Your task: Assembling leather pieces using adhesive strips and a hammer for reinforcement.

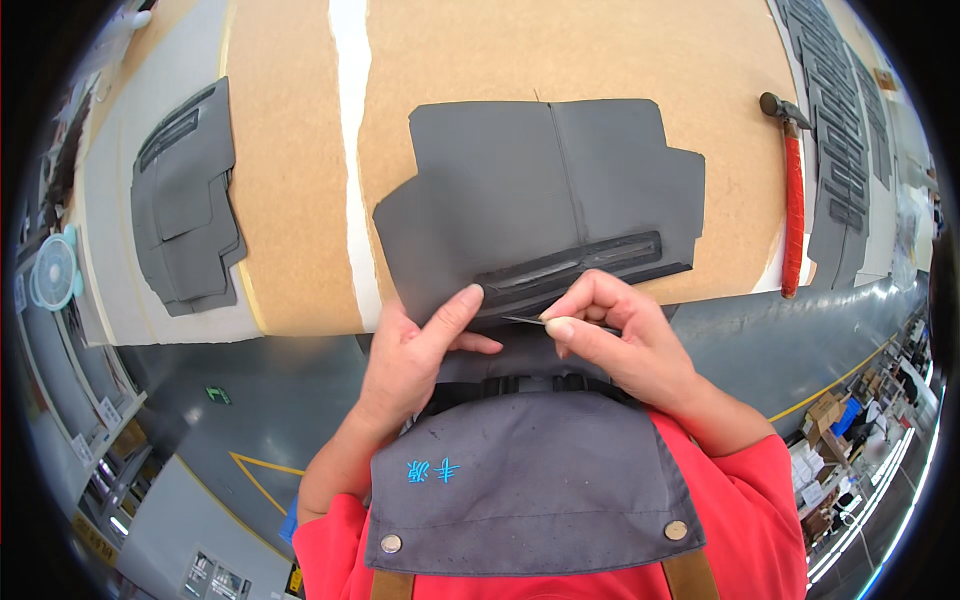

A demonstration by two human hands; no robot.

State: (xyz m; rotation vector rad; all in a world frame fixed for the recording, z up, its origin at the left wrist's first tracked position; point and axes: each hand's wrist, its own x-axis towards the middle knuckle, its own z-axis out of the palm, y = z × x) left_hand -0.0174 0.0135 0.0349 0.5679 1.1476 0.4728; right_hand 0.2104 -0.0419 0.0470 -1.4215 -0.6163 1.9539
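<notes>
A dark grey, leather-like panel with stepped corners lies in front of me, its near edge at the table's front edge. A long, narrow black framed strip runs across its near part. My left hand is at the panel's near left edge, thumb on top and fingers at or under the edge. My right hand pinches a thin, pointed metal tool, its tip toward the panel's near edge beside my left thumb. The tool's other end is hidden by my fingers.
A hammer with a red-wrapped handle lies at the right. Beyond it are several dark slotted pieces. More grey panels are stacked at the left. Brown board covers the table. A round, pale blue fan-like object is at far left.
</notes>
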